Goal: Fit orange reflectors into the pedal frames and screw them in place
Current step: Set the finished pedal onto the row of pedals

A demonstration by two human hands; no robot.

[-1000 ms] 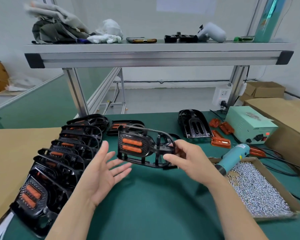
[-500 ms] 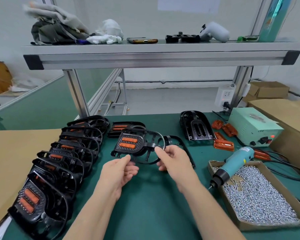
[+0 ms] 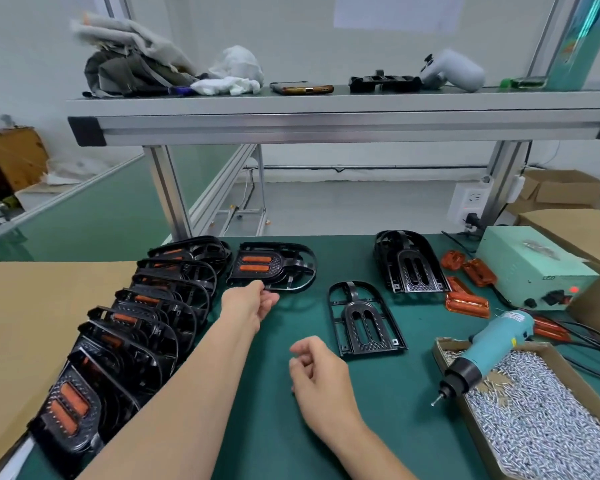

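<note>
The main risk sits at the left hand [image 3: 252, 303]. Its fingers curl against the near rim of the black plastic pedal frame fitted with 2 orange oblong reflectors [image 3: 274, 268], and I cannot tell whether they pinch that rim or only touch it. This fitted frame lies flat on the green counter [image 3: 274, 427], just beside the far end of the overlapping row of finished black pedals [image 3: 146, 317]. A careless shove could knock it into that row and topple the leaning pieces, since each appears only to rest on its neighbour.

The right hand [image 3: 317, 368] hovers over the counter, fingers loosely curled and grasping nothing. The teal electric screwdriver [image 3: 489, 344] is propped on the cardboard box of silver screws [image 3: 442, 356] with its bit overhanging the edge. A blind reach for it could roll the tool off or scatter screws.

The empty black pedal frame [image 3: 364, 320] lies flat between the hands and the tool, rounded end away. It is glossy with a dotted tread, and its 2 long slots are unfilled. Loose orange translucent reflectors [image 3: 466, 301] lie near it, to its right.
</note>
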